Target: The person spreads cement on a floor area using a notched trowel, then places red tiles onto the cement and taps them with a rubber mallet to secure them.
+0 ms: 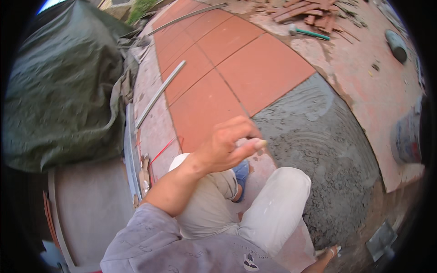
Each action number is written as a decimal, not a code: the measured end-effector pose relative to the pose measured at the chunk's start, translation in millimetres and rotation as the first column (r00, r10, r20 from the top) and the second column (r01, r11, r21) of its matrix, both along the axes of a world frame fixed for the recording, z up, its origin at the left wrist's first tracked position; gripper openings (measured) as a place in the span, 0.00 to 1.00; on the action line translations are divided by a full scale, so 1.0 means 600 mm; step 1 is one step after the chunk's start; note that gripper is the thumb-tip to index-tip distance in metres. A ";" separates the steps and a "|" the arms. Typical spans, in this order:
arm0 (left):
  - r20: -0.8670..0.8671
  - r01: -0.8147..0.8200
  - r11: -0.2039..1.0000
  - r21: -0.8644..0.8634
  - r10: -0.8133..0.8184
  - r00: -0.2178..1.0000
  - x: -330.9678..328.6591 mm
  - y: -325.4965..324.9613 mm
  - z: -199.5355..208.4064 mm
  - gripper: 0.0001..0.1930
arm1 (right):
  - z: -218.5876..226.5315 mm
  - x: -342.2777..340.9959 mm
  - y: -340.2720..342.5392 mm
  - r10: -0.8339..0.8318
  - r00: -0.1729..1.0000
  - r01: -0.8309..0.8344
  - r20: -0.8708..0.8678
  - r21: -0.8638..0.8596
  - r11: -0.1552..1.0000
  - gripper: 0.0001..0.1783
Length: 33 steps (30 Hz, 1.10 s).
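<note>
My left hand (232, 142) is raised in front of my knees, above the near end of the laid red tiles (205, 113). Its fingers are curled in and the thumb presses forward; what they hold, if anything, is hidden. Low at the right, my right hand (328, 257) shows only in part beside the near edge of the wet grey mortar (327, 182); its fingers are too small and unclear to read. A flat metal trowel (382, 240) lies to the right of that hand, apart from it. Combed curved marks run across the mortar next to the tiles.
A grey bucket (406, 136) stands at the right. A mallet with a green handle (312, 33) lies near broken tile strips (309, 11), and a dark cylinder (396, 46) lies farther right. Metal bars (160, 93) lie along the left. A green tarpaulin (63, 86) covers something bulky.
</note>
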<state>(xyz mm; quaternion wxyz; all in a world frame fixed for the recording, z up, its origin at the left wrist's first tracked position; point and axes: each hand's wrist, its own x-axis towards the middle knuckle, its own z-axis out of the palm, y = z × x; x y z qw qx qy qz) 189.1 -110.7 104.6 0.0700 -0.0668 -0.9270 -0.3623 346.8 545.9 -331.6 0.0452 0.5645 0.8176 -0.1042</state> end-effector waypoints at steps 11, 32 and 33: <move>-0.379 -0.175 0.983 -0.058 0.140 0.915 0.083 -0.043 0.051 0.12 | 0.156 -0.323 -0.271 0.827 0.543 -0.840 -0.148 -0.099 0.534 0.31; -0.217 -0.213 -0.536 -0.817 0.628 -0.748 1.011 0.131 0.149 0.33 | 0.215 -0.542 -0.820 0.859 -0.363 -0.885 -0.362 -0.157 -0.439 0.28; -0.224 -0.243 -0.563 -0.790 0.635 -0.739 1.038 0.152 0.138 0.35 | 0.211 -0.556 -0.852 0.887 -0.348 -0.880 -0.304 -0.220 -0.421 0.28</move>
